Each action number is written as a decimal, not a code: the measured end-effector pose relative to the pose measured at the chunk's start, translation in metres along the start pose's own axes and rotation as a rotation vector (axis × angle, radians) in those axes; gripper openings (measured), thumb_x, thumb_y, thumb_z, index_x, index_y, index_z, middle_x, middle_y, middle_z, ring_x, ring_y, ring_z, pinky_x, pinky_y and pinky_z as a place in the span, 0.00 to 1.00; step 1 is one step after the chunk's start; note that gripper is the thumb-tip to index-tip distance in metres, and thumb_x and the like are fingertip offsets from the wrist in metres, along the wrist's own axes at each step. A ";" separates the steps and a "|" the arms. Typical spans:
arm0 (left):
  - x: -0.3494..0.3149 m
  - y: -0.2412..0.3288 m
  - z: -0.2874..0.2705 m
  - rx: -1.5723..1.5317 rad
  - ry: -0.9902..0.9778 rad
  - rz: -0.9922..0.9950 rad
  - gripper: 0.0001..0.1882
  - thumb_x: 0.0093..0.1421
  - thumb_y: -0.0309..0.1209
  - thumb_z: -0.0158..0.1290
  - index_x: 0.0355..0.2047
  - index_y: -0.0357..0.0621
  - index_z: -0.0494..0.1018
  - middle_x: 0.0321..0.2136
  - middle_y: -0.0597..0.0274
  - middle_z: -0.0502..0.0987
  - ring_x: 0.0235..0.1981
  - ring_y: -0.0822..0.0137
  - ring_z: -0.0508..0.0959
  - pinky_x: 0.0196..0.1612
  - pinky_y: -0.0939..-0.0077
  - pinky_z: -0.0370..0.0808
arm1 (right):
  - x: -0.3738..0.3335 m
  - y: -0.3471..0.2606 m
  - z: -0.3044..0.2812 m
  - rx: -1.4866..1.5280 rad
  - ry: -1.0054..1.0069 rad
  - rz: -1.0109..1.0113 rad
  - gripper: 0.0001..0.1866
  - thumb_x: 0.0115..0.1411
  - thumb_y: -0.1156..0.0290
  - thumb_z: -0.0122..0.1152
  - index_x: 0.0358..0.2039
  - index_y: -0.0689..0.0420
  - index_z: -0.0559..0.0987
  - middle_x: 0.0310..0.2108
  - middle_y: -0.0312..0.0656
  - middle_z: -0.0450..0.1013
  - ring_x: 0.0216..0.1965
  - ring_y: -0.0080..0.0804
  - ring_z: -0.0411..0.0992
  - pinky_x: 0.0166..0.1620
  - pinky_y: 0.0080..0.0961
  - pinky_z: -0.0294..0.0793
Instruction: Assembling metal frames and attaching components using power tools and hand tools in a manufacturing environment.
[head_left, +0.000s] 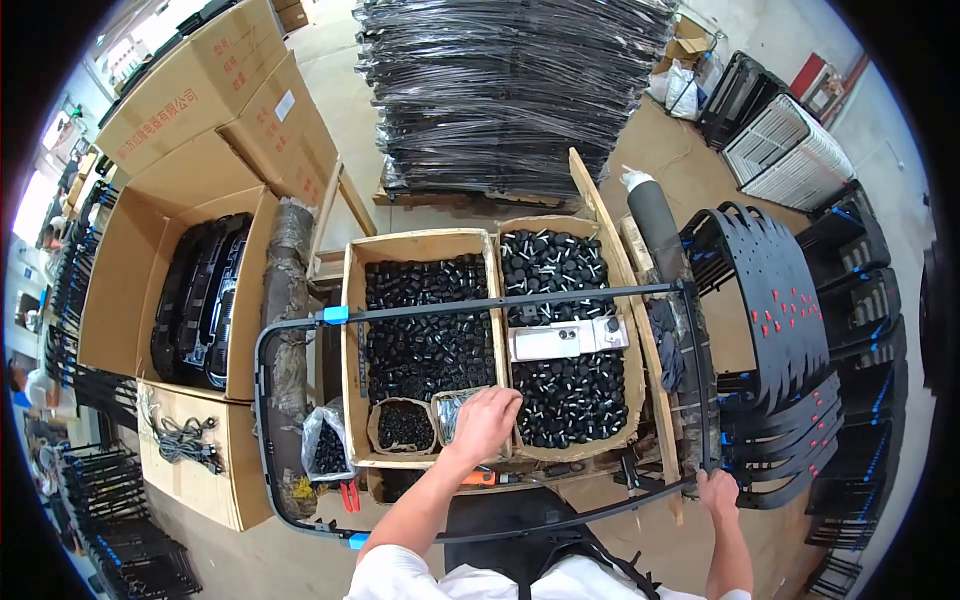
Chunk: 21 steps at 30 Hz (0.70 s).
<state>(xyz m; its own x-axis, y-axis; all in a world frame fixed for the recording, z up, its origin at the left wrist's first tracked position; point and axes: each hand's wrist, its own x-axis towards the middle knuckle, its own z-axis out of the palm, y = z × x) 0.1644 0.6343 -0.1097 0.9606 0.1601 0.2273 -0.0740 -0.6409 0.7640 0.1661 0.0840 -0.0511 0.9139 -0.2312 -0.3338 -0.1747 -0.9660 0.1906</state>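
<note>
A large black rounded frame [590, 297] with blue clips lies across the boxes in front of me. My right hand [717, 490] is closed round its lower right corner. Over a small carton of thin metal pieces, perhaps screws [452, 408], my left hand [487, 420] is bent with its fingers curled together; what they hold, if anything, is hidden. Beside that carton sits a small box of tiny black parts [405, 425]. Both stand in a big cardboard box [353, 350] of black caps. To the right, another box [632, 400] holds black knobs with pale studs.
A white block-like device [545, 343] rests on the knobs. Red-handled pliers [350, 496] and an orange tool [480, 478] lie near me. Padded posts [290, 270] flank the boxes. Curved black panels [775, 300] stand right, cartons [190, 100] left, and a wrapped stack [510, 90] behind.
</note>
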 end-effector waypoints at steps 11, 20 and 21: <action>0.132 -0.068 0.132 0.669 -0.315 0.129 0.14 0.67 0.31 0.48 0.49 0.42 0.77 0.50 0.48 0.80 0.54 0.50 0.79 0.55 0.52 0.74 | -0.002 -0.001 0.026 -0.110 0.151 0.030 0.30 0.73 0.52 0.50 0.23 0.64 0.83 0.29 0.59 0.82 0.34 0.57 0.83 0.43 0.49 0.83; 0.189 -0.162 0.189 0.588 -0.515 -0.185 0.27 0.76 0.43 0.36 0.66 0.40 0.68 0.68 0.51 0.70 0.68 0.40 0.68 0.72 0.51 0.61 | -0.003 -0.004 0.015 0.070 -0.005 0.159 0.34 0.65 0.41 0.55 0.31 0.67 0.85 0.36 0.64 0.81 0.43 0.63 0.81 0.50 0.52 0.80; 0.196 -0.156 0.199 0.380 -0.559 -0.347 0.29 0.76 0.45 0.36 0.68 0.41 0.67 0.71 0.49 0.66 0.71 0.40 0.63 0.75 0.51 0.55 | -0.007 0.002 0.018 0.112 -0.010 0.249 0.33 0.63 0.42 0.57 0.32 0.66 0.85 0.36 0.65 0.81 0.43 0.63 0.81 0.51 0.51 0.80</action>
<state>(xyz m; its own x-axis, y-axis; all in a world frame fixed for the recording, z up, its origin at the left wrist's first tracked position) 0.4178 0.6161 -0.3045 0.9123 0.0603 -0.4050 0.2574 -0.8538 0.4526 0.1532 0.0815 -0.0650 0.8343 -0.4634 -0.2988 -0.4332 -0.8861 0.1647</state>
